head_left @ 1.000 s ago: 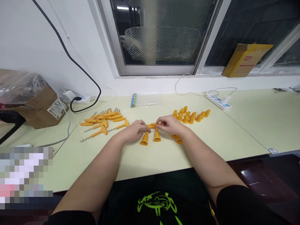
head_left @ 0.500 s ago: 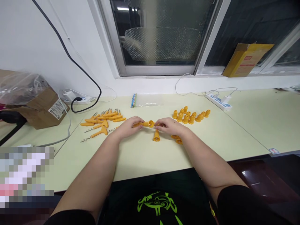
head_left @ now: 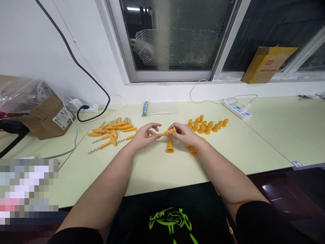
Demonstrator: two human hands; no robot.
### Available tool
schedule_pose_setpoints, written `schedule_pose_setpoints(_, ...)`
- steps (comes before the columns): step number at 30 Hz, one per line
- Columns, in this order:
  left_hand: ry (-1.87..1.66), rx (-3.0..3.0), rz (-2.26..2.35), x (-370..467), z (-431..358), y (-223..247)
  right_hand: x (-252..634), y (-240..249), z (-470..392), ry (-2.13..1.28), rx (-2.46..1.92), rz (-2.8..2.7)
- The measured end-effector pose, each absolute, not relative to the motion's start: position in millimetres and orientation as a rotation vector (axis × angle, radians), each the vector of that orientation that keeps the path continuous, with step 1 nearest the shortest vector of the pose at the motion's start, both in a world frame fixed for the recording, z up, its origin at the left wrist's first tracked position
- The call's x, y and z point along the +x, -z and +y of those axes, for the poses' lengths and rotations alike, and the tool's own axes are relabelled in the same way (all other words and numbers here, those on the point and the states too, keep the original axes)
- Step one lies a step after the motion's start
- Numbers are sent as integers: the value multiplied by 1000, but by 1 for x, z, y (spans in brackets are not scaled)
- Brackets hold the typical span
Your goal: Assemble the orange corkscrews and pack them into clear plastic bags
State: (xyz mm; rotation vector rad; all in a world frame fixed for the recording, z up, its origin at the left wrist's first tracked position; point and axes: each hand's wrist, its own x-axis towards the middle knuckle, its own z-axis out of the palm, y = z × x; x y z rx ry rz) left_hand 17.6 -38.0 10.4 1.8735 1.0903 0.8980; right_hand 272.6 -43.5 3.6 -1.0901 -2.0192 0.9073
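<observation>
Both hands are on one yellow plastic bell-shaped piece with a long narrow stem (head_left: 166, 133), held sideways just above the table. My left hand (head_left: 146, 136) pinches its narrow end, with the index finger lifted away. My right hand (head_left: 184, 133) is closed round the flared end, partly hiding it. Just below stands another yellow bell-shaped piece (head_left: 170, 147), its wide end facing me. A further pair of bell pieces (head_left: 194, 153) lies partly behind my right wrist. Left of my left hand is a pile of corkscrews with orange T-shaped handles (head_left: 119, 126).
Several short yellow sockets (head_left: 201, 128) stand in a group to the right. A clear plastic bag (head_left: 161, 109) lies at the back. Power strips (head_left: 236, 110) and cables are along the wall. A cardboard box (head_left: 45, 115) is at the left.
My right hand has moved onto the flared end of the bell piece, which earlier showed its open mouth. My left hand has loosened, its index finger now raised, and shifted slightly right.
</observation>
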Motion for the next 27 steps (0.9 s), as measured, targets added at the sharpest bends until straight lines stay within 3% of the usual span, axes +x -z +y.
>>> schedule_pose_setpoints(10,-939,1573,1095,22,-34,-10,272,-3,-45,-919,-1008,-2021)
schedule_pose_setpoints(17,-901,1055,1111,20,-23,-2,273,0,-39,-593,-801,-2086)
schedule_pose_setpoints(27,-996,1040,887,7,-27,-19,286,5,-30,-458,-1171,-1958)
